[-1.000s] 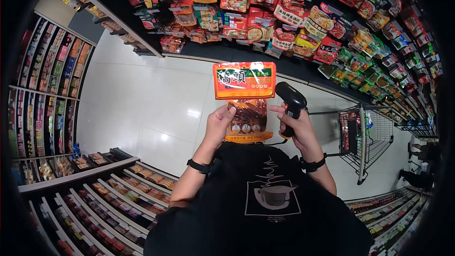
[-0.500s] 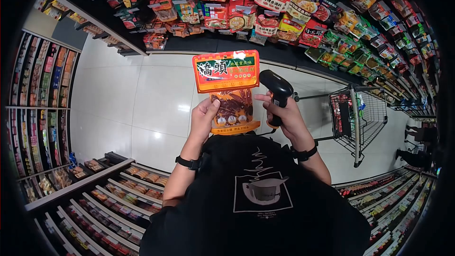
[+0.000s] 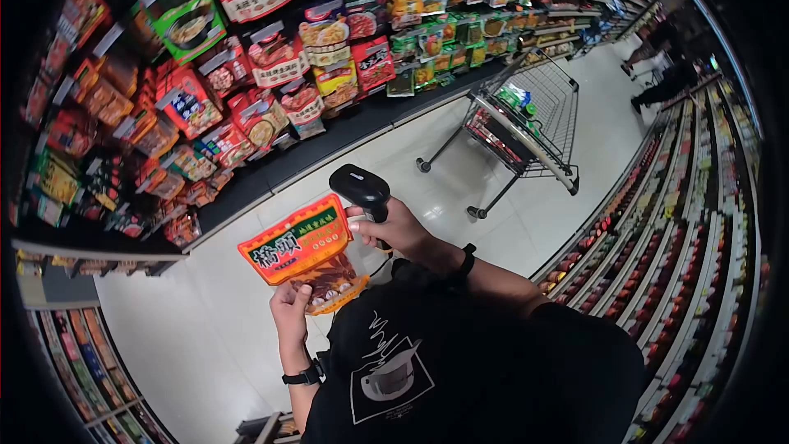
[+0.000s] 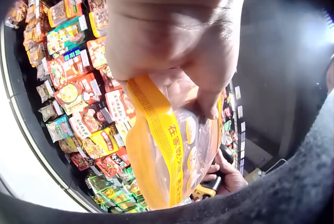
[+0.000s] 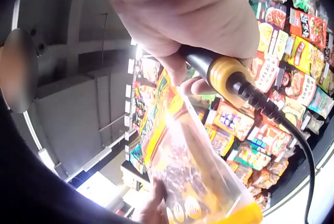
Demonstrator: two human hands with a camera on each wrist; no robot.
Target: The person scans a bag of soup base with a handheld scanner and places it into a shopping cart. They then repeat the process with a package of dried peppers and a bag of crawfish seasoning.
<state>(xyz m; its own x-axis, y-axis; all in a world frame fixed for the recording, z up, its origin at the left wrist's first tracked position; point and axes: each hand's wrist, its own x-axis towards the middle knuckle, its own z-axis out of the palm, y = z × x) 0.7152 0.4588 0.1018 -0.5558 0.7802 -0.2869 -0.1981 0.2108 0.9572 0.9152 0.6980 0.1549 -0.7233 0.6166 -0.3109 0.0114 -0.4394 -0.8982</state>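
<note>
Just beyond the chest of a black T-shirt (image 3: pixel 526 362), holds a red-topped food packet (image 3: pixel 304 253) at a tilt, printed front up. Pinches its lower left corner with the left hand (image 3: pixel 290 312), thumb laid over the front. Wraps the right hand (image 3: pixel 400 228) round a black handheld scanner (image 3: pixel 359 184), just beside the upper right corner; cannot tell whether a finger of that hand also touches the edge. Trails a cable (image 5: pixel 303 141) from the grip's yellow end. Looks, by judgement, like the scanning step. Would probably call next for holding steady and turning the barcode, not visible from here, toward the scanner's window. Farther off, shows pale floor (image 3: pixel 181 345), then a shopping cart (image 3: pixel 534 149) near the hanging packets (image 3: pixel 271 57), then blurred, dark-clothed figures (image 3: pixel 666 86) far down the aisle.
</note>
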